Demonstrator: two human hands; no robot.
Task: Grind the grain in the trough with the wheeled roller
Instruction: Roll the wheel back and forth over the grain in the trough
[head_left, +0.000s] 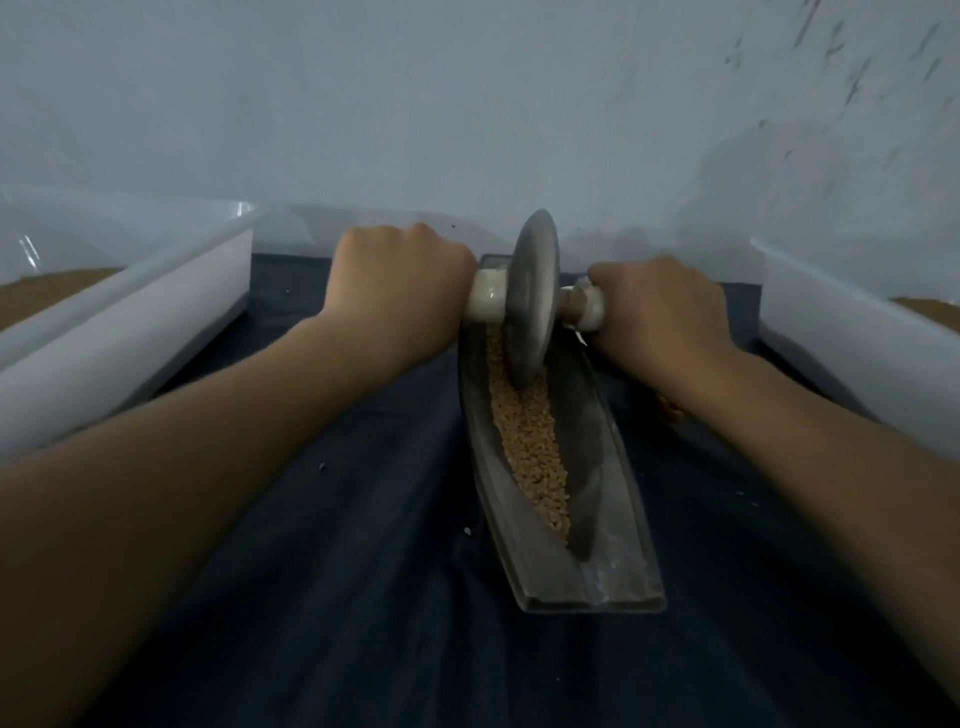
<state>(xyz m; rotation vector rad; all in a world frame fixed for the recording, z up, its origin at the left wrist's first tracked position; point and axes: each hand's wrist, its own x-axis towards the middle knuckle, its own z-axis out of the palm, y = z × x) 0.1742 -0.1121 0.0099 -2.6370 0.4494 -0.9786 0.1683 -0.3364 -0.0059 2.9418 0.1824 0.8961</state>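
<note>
Now both hands, left (397, 291) and right (660, 312), clench the roller (532, 296) handles at the trough's (613, 467) far end. Grain (530, 447) lies nearer (mostly whole), so press evenly, wheel upright, and roll it near.

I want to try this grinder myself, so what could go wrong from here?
The wheel sits near the trough's far end; pushing further could run it off.
The left hand and right hand both hold the handles, so nothing steadies the trough on the cloth; it may slide.
The grain lies heaped along the groove; a fast pull back could throw some out.
</note>
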